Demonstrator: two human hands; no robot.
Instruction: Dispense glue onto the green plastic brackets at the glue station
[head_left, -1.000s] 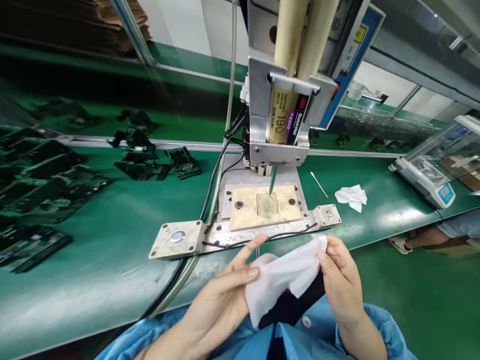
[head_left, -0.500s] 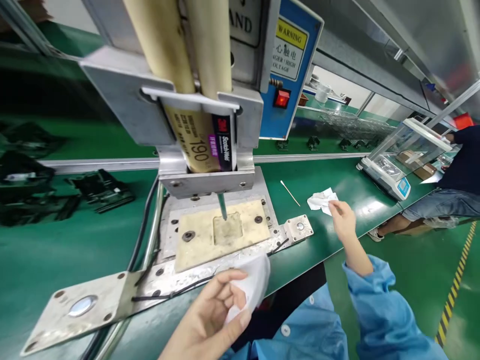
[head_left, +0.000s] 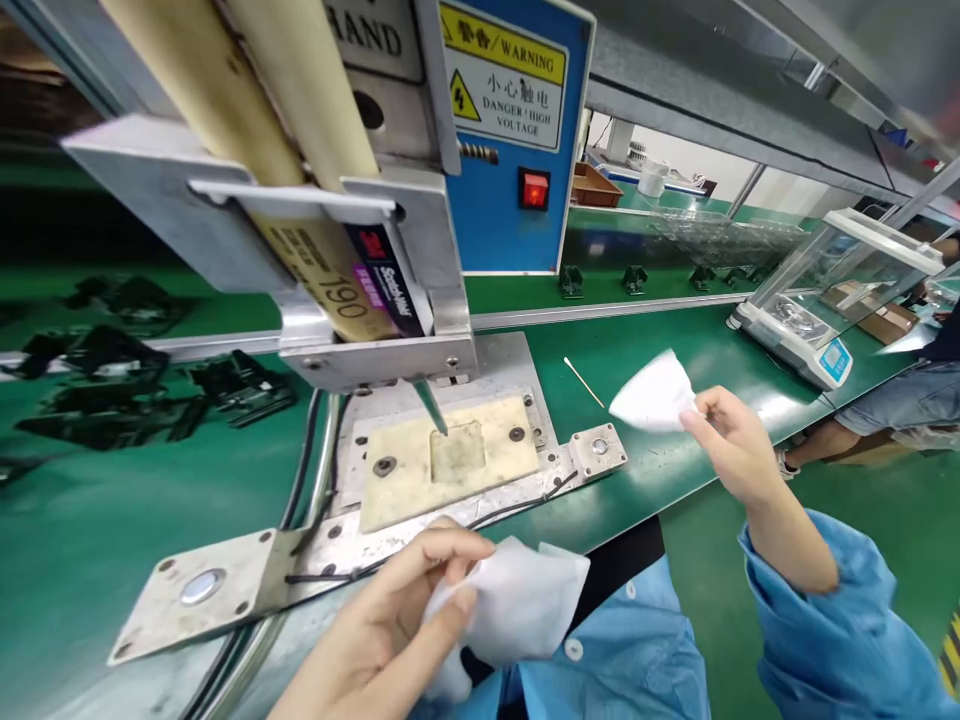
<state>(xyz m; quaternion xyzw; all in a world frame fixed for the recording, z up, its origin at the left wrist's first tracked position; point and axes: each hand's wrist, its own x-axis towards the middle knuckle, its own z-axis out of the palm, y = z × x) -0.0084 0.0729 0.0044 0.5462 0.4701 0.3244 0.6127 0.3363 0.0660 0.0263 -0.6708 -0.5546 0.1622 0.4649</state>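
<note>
My left hand is closed on a white wipe, held low over my blue coat near the bench's front edge. My right hand pinches a second white wipe and holds it lifted above the green bench, to the right of the fixture. Between the hands lies the metal base with a beige fixture plate. A dispensing nozzle points down at the plate's square recess. Above it a clamp holds the glue cartridge marked 190.
A thin stick lies on the green bench right of the fixture. Several black plastic parts sit at the left. A glass-walled scale stands at the right, with a seated person beyond. The blue high-voltage box rises behind.
My right hand let go of the shared wipe, reached right to the crumpled wipe on the bench and has now lifted it. My view moved closer to the dispenser.
</note>
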